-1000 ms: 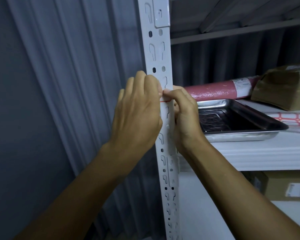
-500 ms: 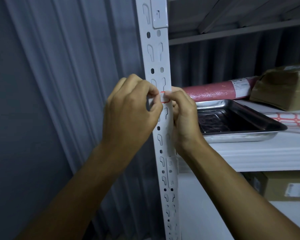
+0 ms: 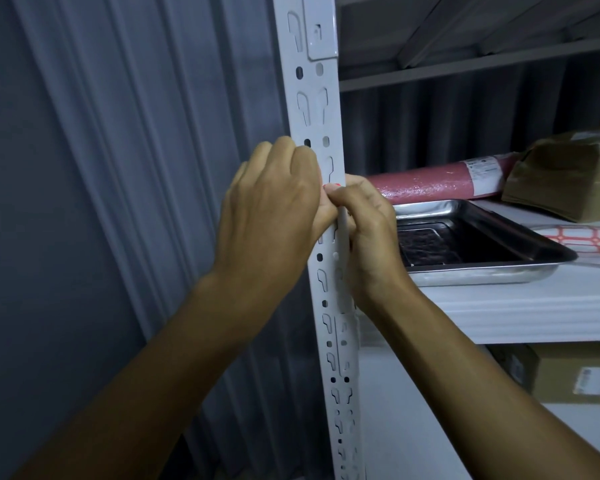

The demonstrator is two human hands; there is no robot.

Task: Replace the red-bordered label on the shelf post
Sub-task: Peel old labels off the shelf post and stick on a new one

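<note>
You are working with both hands raised to the white slotted shelf post (image 3: 321, 271), meeting them on its front face, because the red-bordered label (image 3: 332, 185) sits there and is too small for one hand alone. Your left hand (image 3: 274, 209) is curling in from the post's outer side, its grip narrow, thumb and forefinger drawn together at the label's edge; whether they are actually pinching the paper cannot be told, since the knuckles are hiding the contact. Your right hand (image 3: 368, 223) is wrapping around the post's shelf side, fingertips pressed against the metal just under the sliver of red, its grip also narrow, apparently steadying or picking at the same edge. Only a thin red strip of the label is showing between the two hands, still on the post, so the removal looks unfinished.

Just beyond your right hand, a steel tray (image 3: 534, 268) is lying on the white shelf (image 3: 520, 306), close enough to serve as a catch-all. Beside it to the right, a sheet of red-bordered labels (image 3: 579, 239) is resting flat, likely the supply for the replacement. Farther back, a pink roll (image 3: 430, 183) is lying against the corrugated wall, with a brown wrapped parcel (image 3: 565, 181) at its end. Below, a cardboard box (image 3: 568, 374) is sitting on the lower shelf.
</note>
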